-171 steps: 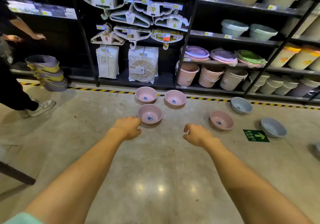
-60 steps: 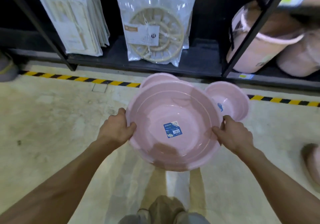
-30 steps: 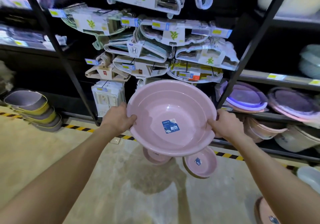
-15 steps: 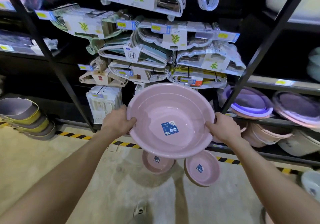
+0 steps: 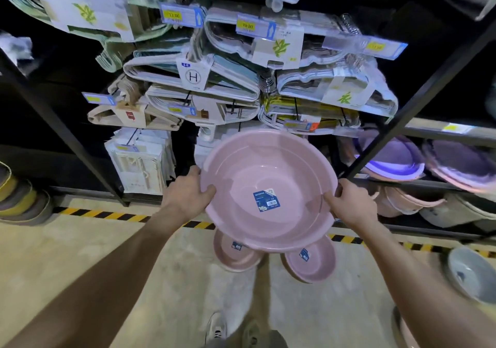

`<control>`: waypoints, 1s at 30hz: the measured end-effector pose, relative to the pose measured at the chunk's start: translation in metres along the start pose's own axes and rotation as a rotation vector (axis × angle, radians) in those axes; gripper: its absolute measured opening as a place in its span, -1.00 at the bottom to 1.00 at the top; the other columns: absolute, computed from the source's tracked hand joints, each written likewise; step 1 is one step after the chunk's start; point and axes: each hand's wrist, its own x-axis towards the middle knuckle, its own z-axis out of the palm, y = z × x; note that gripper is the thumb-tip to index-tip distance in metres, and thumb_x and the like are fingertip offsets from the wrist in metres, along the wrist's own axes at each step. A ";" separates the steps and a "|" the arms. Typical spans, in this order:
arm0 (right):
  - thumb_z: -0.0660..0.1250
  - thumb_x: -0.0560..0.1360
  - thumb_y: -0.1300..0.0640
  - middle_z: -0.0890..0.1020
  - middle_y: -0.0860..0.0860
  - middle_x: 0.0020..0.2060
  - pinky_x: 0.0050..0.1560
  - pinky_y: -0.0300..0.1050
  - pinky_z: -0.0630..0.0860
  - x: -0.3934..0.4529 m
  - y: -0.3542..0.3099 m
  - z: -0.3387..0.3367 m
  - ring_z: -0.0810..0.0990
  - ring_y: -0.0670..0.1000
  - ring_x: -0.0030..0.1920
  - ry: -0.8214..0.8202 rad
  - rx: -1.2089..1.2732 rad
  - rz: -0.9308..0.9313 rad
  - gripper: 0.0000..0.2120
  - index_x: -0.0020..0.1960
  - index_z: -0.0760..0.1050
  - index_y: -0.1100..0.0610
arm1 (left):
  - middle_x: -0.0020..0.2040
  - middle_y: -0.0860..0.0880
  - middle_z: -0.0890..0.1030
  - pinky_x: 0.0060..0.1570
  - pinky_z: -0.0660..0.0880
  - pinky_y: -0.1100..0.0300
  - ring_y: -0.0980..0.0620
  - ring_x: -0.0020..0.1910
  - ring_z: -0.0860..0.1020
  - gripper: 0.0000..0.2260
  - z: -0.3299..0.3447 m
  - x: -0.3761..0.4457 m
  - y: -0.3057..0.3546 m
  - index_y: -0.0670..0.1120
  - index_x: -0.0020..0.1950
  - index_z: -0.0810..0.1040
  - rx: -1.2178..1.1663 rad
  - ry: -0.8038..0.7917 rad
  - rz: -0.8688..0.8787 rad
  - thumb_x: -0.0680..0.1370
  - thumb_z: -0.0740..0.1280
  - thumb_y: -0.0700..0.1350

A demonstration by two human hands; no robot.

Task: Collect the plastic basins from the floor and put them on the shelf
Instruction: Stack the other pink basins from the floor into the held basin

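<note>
I hold a pink plastic basin [image 5: 268,170] with a blue label inside, up in front of the shelving and tilted toward me. My left hand [image 5: 188,194] grips its left rim and my right hand [image 5: 349,202] grips its right rim. Below it, two more pink basins [image 5: 236,256] [image 5: 314,264] lie on the floor, partly hidden by the held one. A grey-blue basin [image 5: 469,275] lies on the floor at the right. The black metal shelf [image 5: 434,76] stands just behind.
Packs of clothes hangers [image 5: 198,76] hang at the middle of the rack. Purple and pink basins [image 5: 397,159] sit on the right shelf, buckets [image 5: 402,202] below them. A stack of grey-yellow tubs [image 5: 18,200] stands at the left. Yellow-black tape [image 5: 107,214] edges the floor.
I stooped, picked the pink basin off the floor with both hands and lifted it to shelf height. In the last second it has shifted slightly right and closer to the rack.
</note>
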 end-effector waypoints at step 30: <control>0.35 0.46 -0.11 0.60 -0.03 -0.29 -0.20 0.03 0.45 0.107 0.155 0.596 0.55 0.18 -0.19 -0.089 0.011 -0.102 -0.78 0.00 0.46 -0.02 | -0.14 -0.10 0.66 -0.07 0.53 -0.09 -0.25 -0.09 0.59 -0.53 0.564 0.089 -0.286 -0.07 0.15 0.48 -0.031 0.063 0.002 0.39 0.24 0.20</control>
